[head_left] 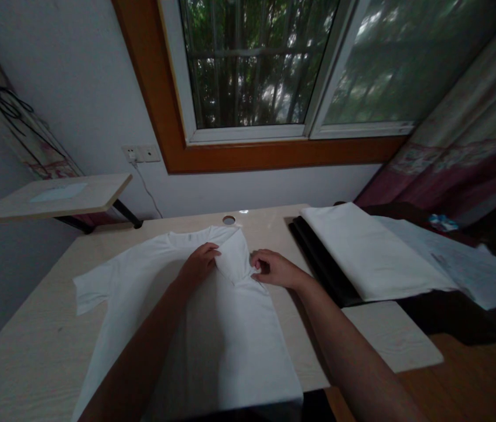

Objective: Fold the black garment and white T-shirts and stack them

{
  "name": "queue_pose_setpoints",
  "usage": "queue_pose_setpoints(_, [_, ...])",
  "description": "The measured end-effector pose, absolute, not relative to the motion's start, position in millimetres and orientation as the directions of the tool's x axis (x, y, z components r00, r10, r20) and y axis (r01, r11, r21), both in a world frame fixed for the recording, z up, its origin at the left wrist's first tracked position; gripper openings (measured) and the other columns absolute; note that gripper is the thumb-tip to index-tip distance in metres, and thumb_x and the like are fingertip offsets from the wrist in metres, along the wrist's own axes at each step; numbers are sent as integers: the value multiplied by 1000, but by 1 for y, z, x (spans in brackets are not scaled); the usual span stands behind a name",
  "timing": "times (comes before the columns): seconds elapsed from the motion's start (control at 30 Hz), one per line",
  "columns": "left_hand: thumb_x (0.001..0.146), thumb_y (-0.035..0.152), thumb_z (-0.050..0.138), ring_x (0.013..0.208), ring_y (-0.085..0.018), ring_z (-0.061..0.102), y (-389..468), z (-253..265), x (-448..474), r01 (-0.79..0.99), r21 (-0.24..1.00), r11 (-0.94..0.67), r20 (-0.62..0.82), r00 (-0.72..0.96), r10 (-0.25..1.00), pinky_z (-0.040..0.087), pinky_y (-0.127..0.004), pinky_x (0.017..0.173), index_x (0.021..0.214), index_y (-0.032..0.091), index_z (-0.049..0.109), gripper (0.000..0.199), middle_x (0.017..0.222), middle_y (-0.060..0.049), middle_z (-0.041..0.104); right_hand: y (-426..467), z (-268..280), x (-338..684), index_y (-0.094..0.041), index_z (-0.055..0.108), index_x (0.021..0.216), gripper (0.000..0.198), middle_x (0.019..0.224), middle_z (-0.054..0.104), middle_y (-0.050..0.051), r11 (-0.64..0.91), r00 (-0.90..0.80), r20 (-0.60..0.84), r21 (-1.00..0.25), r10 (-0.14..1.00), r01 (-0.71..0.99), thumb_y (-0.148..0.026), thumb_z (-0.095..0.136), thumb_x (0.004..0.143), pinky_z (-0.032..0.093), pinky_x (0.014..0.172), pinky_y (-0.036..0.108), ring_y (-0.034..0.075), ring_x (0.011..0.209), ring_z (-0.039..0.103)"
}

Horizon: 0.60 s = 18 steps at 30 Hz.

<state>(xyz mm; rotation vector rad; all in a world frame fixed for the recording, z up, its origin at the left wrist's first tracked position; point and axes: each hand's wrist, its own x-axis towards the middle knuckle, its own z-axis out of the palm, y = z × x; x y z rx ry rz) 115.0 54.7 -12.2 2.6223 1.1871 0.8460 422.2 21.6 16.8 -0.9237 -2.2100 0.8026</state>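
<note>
A white T-shirt (248,340) lies spread on the pale wooden desk (41,328), its collar toward the wall. The sleeve on the left stretches out flat, while the one on the right is folded inward over the shirt's body. My left hand (200,261) rests on the shirt with its fingertips at the edge of the folded sleeve, closed on the cloth there. At the shirt's right side, my right hand (274,268) pinches the fabric near the underarm between thumb and fingers.
Folded white cloth (362,249) lies over a dark flat item (318,258) at the desk's right side, beside papers (462,252). A raised shelf (93,196) stands at the back left. A cable hole (229,220) sits beyond the collar. Behind are a window and a wall socket (142,154).
</note>
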Motion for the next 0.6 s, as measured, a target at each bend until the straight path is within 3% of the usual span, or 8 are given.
queue_pose_setpoints(0.17, [84,1,52,117,-21,62,54,-11,115,648,357,-672,448,513,732,53,-42,105,111,22,70,38,124,-7,64,20,17,418,-22,58,81,23,78,58,-3,589,-575,283,-664,768,460,-5,67,67,41,69,25,15,73,53])
queue_pose_setpoints(0.43, [81,-1,52,118,-23,60,52,-11,116,662,330,-673,449,517,729,51,-44,108,109,21,70,40,125,-8,64,20,18,420,-21,53,75,21,74,56,-3,593,-583,260,-628,770,503,-4,60,66,35,65,25,14,69,49])
queue_pose_setpoints(0.6, [82,1,53,117,-23,60,50,-9,117,653,347,-674,452,513,730,51,-45,107,108,22,70,38,123,-8,64,19,23,418,-22,61,88,22,79,57,-1,650,-596,320,-577,737,494,-10,70,71,41,71,27,17,76,53])
